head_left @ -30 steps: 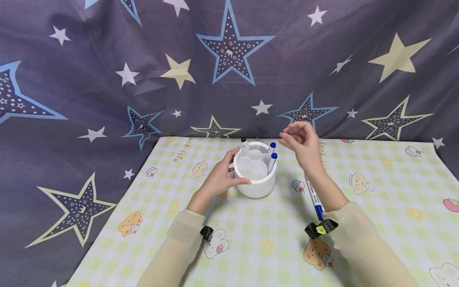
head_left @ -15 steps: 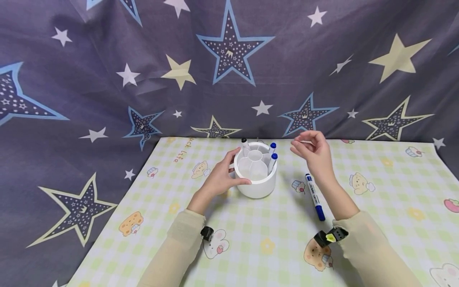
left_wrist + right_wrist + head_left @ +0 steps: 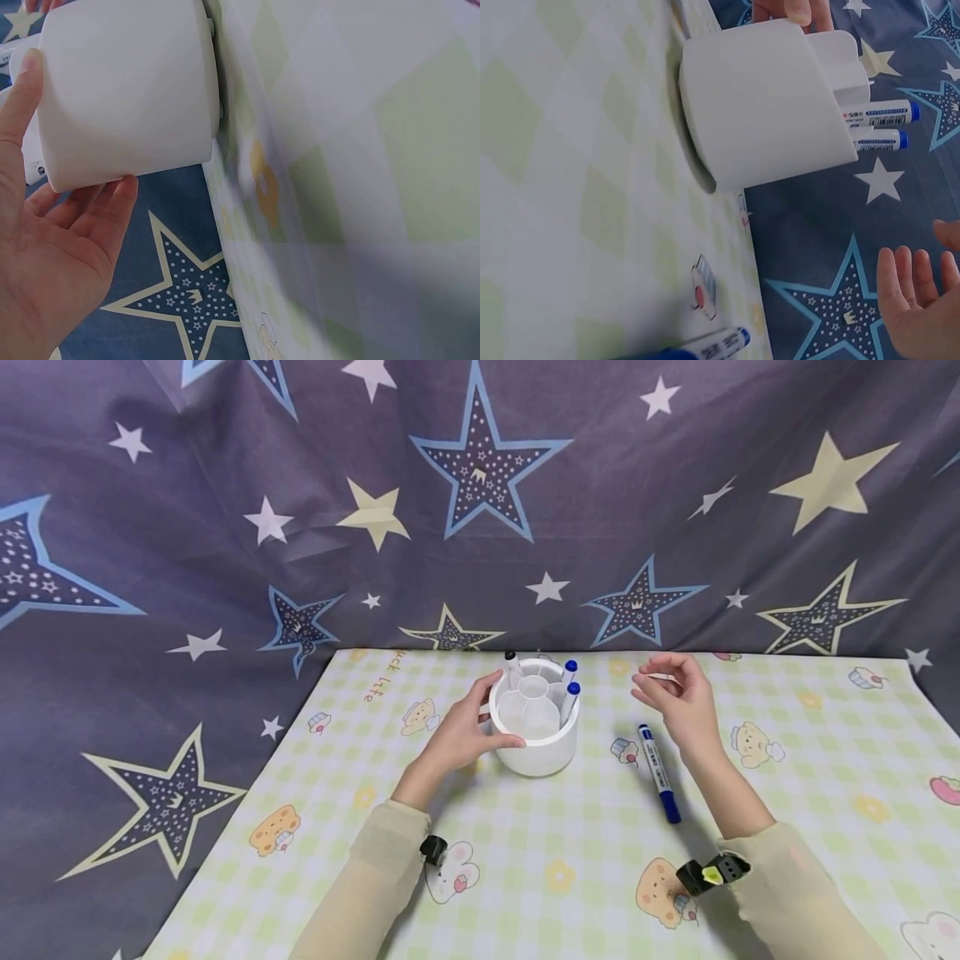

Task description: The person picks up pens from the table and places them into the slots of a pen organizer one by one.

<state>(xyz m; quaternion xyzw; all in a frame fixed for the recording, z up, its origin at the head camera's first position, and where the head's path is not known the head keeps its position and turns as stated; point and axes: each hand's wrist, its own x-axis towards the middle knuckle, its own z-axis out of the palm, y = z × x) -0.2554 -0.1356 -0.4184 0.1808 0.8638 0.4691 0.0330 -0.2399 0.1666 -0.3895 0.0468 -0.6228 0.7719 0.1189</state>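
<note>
A round white desk organizer with inner compartments stands upright on the table. My left hand grips its left side, thumb over the near rim and fingers round the far side; the left wrist view shows the thumb at the rim. A black-capped marker leans in the back left compartment, and two blue-capped markers stand along the right side. Another blue-capped marker lies on the cloth to the right. Above and beyond it hovers my right hand, fingers loosely bent and holding nothing.
A checkered cloth with cartoon prints covers the table. Behind the table's far edge hangs a dark curtain with a star pattern. A black wrist strap sits at the right sleeve.
My right hand has moved right and toward me, away from the organizer, uncovering the whole marker on the cloth. My left hand and the organizer have stayed in place.
</note>
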